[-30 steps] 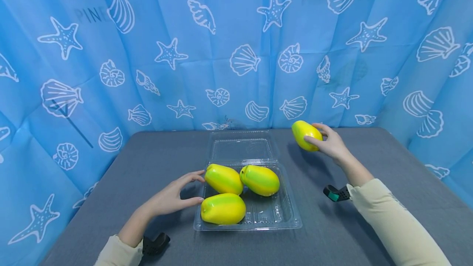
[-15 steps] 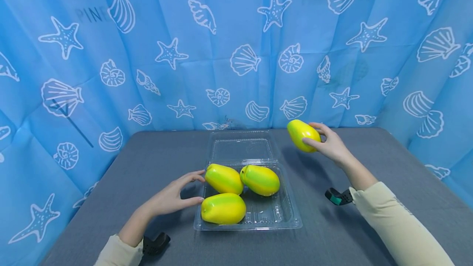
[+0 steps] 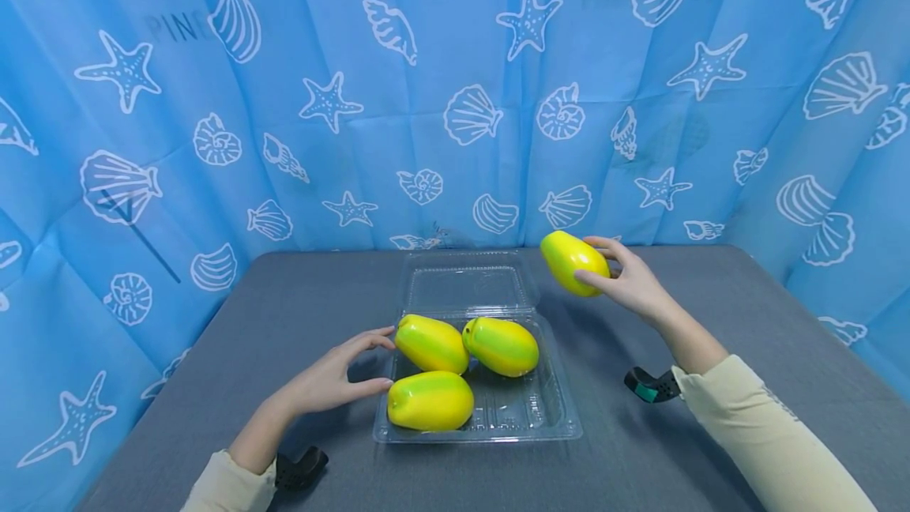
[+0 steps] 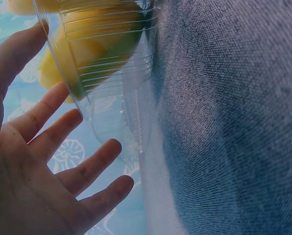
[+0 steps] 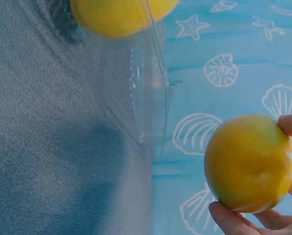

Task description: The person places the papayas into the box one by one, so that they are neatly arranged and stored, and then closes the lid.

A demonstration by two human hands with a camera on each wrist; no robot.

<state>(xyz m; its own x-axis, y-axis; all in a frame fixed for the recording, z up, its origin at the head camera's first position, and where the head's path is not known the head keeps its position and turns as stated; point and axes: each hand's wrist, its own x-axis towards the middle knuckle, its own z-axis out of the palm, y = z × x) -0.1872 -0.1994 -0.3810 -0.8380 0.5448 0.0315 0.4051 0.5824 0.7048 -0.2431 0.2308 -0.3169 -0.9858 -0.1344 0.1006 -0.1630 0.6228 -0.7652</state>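
Observation:
My right hand (image 3: 636,284) holds a yellow-green papaya (image 3: 569,261) above the table, right of a clear plastic clamshell container (image 3: 513,411). In the right wrist view, the fingertips grip the papaya (image 5: 251,164) from both sides. Three similar papayas lie in the container: one at back left (image 3: 430,344), one at back right (image 3: 503,347) and one at front left (image 3: 430,401). My left hand (image 3: 323,378) is at the container's left side, fingers spread. The left wrist view shows fingertips of this hand (image 4: 43,171) at the clear rim.
The container's clear lid (image 3: 465,284) lies folded back behind it. Grey cloth covers the table (image 3: 320,291). A blue curtain (image 3: 455,46) with white shell and starfish prints hangs behind and at the sides. Dark bands (image 3: 650,385) show at both wrists.
My right hand has carried the papaya a little to the left, closer to the container. The left hand and the papayas in the container stay in place.

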